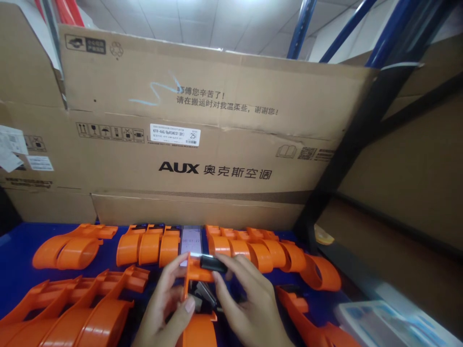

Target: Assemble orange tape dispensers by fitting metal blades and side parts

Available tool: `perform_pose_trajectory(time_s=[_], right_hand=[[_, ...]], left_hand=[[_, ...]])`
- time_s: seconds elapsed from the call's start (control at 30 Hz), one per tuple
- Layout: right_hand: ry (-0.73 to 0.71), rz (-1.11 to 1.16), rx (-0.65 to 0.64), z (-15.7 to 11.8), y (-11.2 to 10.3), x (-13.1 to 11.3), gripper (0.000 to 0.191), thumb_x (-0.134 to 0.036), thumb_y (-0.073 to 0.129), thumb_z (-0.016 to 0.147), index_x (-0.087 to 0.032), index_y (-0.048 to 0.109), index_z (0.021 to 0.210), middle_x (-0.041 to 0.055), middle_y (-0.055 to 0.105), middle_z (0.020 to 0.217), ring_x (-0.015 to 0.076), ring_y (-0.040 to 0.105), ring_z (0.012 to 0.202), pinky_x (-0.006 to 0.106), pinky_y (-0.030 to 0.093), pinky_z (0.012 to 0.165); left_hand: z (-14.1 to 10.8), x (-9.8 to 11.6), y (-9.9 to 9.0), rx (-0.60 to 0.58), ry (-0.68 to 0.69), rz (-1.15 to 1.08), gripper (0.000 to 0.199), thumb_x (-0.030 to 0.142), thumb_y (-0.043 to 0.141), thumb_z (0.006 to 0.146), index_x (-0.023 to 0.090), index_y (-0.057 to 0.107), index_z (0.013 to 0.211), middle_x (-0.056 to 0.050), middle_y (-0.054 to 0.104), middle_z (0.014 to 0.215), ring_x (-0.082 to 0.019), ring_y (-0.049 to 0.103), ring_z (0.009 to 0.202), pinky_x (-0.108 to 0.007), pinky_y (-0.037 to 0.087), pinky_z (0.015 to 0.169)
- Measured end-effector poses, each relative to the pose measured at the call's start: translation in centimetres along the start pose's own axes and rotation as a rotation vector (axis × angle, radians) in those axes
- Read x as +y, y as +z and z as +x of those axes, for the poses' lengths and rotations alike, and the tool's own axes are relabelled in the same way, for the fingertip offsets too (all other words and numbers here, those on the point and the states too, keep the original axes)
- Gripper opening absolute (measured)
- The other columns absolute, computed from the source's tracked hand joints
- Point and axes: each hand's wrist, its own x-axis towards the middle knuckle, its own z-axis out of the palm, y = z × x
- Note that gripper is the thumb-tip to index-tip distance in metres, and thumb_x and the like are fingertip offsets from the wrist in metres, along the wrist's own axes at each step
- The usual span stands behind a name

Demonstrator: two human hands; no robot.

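An orange plastic tape dispenser [197, 274] is held up at the lower centre in the head view. My left hand [164, 301] grips its left side between thumb and fingers. In my right hand [249, 301], a black piece [213, 263] with a toothed edge is pinched between thumb and fingers, against the top of the orange part. Below the hands, the round orange part [198, 331] shows at the bottom edge. Several dark pieces [205, 293] lie behind and between the hands, partly hidden.
Rows of orange dispensers [149, 248] stand on the blue surface [104, 258], left and right. A phone [191, 237] showing a timer lies behind the hands. Cardboard [224, 193] walls the back. A clear plastic box [383, 323] is at the lower right, beside a dark rack post [333, 168].
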Motion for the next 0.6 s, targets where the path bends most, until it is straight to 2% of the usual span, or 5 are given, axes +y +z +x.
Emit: perform_pose_trajectory(time_s=[0.13,0.27,0.43,0.6], right_hand=[[0.001,-0.004,-0.001,0.0,-0.09,-0.11,0.032,-0.023,0.062,0.098,-0.023,0.067,0.13,0.0062,0.069,0.09,0.0208,0.068,0.08,0.034,0.059,0.074],[-0.037,-0.007,-0.025,-0.12,0.23,-0.13,0.034,-0.022,0.061,0.098,-0.023,0.067,0.132,0.0075,0.07,0.09,0.0211,0.068,0.079,0.033,0.058,0.07],[-0.032,0.008,-0.098,-0.08,0.5,0.27,0.036,-0.022,0.057,0.1,-0.022,0.064,0.136,0.0085,0.068,0.094,0.0215,0.067,0.081,0.033,0.058,0.071],[-0.04,0.014,-0.145,-0.38,0.29,-0.21,0.039,-0.022,0.056,0.101,-0.024,0.062,0.139,0.0076,0.068,0.095,0.0219,0.067,0.084,0.035,0.059,0.076]], left_hand=[[-0.14,-0.13,-0.13,-0.023,0.005,0.042,0.065,0.045,0.07,0.089,0.033,0.05,0.149,-0.012,0.067,0.126,-0.018,0.062,0.069,-0.035,0.055,0.071],[-0.38,0.08,-0.05,-0.037,-0.008,0.033,0.067,0.044,0.075,0.086,0.03,0.053,0.147,-0.013,0.07,0.117,-0.021,0.065,0.07,-0.038,0.057,0.073],[-0.32,0.44,-0.11,-0.033,-0.002,0.013,0.067,0.044,0.077,0.084,0.029,0.055,0.146,-0.015,0.07,0.121,-0.025,0.069,0.079,-0.037,0.058,0.073],[-0.34,0.07,-0.19,-0.037,-0.009,0.004,0.063,0.041,0.077,0.085,0.03,0.056,0.144,-0.013,0.07,0.124,-0.02,0.066,0.073,-0.035,0.056,0.074]])
